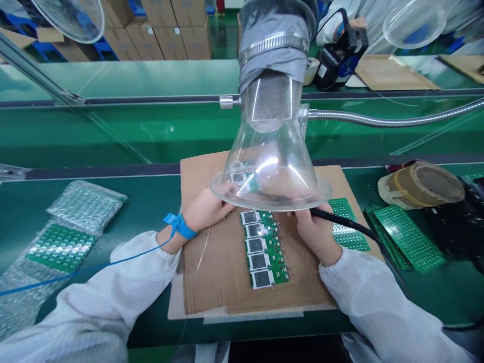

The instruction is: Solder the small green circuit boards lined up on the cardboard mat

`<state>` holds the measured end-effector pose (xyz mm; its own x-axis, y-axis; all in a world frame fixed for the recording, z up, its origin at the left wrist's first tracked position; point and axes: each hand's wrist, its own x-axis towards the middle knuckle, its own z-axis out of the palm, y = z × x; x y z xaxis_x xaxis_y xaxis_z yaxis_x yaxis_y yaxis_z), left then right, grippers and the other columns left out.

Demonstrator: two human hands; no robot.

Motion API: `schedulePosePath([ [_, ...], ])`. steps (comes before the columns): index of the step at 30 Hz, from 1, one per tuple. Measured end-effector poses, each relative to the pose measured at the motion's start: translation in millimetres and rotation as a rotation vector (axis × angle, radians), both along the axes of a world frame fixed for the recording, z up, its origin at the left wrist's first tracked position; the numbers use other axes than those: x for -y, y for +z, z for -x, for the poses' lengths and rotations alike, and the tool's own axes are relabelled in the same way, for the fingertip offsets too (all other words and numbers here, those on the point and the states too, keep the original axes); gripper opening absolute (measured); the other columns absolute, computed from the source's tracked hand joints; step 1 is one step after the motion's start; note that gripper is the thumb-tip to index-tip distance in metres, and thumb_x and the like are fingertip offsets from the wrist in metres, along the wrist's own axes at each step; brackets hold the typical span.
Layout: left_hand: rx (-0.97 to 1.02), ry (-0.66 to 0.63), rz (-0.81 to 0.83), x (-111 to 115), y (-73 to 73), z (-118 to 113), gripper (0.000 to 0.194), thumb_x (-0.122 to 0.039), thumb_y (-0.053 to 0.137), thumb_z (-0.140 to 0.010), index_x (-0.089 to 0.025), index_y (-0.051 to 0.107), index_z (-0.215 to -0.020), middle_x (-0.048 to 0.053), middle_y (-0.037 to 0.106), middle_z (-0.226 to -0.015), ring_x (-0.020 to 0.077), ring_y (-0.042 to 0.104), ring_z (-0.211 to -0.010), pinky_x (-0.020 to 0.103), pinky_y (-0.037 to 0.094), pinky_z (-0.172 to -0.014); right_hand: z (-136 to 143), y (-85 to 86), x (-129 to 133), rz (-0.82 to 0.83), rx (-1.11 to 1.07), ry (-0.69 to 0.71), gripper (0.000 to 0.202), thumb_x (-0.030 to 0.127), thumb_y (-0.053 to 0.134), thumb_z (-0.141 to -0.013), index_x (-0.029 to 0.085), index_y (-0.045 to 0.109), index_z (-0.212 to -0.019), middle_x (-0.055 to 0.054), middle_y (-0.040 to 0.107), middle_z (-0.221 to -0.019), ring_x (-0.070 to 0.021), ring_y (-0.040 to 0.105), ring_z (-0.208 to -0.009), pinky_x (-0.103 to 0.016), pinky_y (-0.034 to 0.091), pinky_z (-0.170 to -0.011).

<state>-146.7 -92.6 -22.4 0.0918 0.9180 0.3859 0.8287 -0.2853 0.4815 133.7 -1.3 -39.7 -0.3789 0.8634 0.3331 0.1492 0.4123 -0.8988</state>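
Note:
A column of small green circuit boards with grey-white screens (258, 245) lies on a brown cardboard sheet (212, 282). Its far end shows blurred through a clear funnel-shaped hood (270, 171). My left hand (212, 207), with a blue wrist strap (180, 227), is closed by the boards' left side, fingertips partly under the hood. A thin pale solder wire (203, 249) trails down from it. On the right side my right hand (316, 233) is closed around a soldering iron, whose black cord (353, 225) runs off to the right. The hood's rim hides the iron's tip.
Green board panels lie right of the cardboard (410, 237) and under my right wrist (346, 222). A round brown container (421, 184) stands behind them. Bubble-wrapped boards (85, 206) lie at left. A metal gooseneck (378, 121) supports the hood. Across the bench is another person's hand (357, 23).

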Motion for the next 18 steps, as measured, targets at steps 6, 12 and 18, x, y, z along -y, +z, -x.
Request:
schedulePosePath([
  [6,0.051,0.045,0.005,1.5,0.7,1.2,0.018,-0.024,0.056,-0.109,-0.021,0.069,-0.12,0.009,0.079,-0.116,0.0257,0.075,-0.108,0.038,0.061,-0.091,0.9,1.7,-1.0,0.038,0.008,-0.022,0.024,0.048,0.066,-0.107,0.027,0.072,-0.098,0.003,0.064,-0.068,-0.0166,0.061,-0.061,-0.032,0.05,-0.058],
  [12,0.003,-0.075,0.115,5.5,1.6,4.8,0.028,-0.031,0.05,-0.111,-0.019,0.069,-0.126,0.012,0.08,-0.113,0.0275,0.078,-0.098,0.041,0.063,-0.085,3.6,2.3,-3.1,0.039,-0.044,-0.078,0.027,0.05,0.061,-0.108,0.026,0.065,-0.096,0.003,0.062,-0.069,-0.0163,0.06,-0.062,-0.032,0.05,-0.059],
  [18,0.204,0.093,0.204,60.6,18.6,-3.3,0.022,-0.036,0.049,-0.115,-0.021,0.066,-0.112,0.003,0.079,-0.091,0.0161,0.073,-0.073,0.028,0.059,-0.069,5.8,1.2,-5.1,0.091,-0.073,-0.046,0.026,0.055,0.06,-0.109,0.029,0.062,-0.109,0.002,0.064,-0.08,-0.0164,0.062,-0.068,-0.032,0.051,-0.062],
])
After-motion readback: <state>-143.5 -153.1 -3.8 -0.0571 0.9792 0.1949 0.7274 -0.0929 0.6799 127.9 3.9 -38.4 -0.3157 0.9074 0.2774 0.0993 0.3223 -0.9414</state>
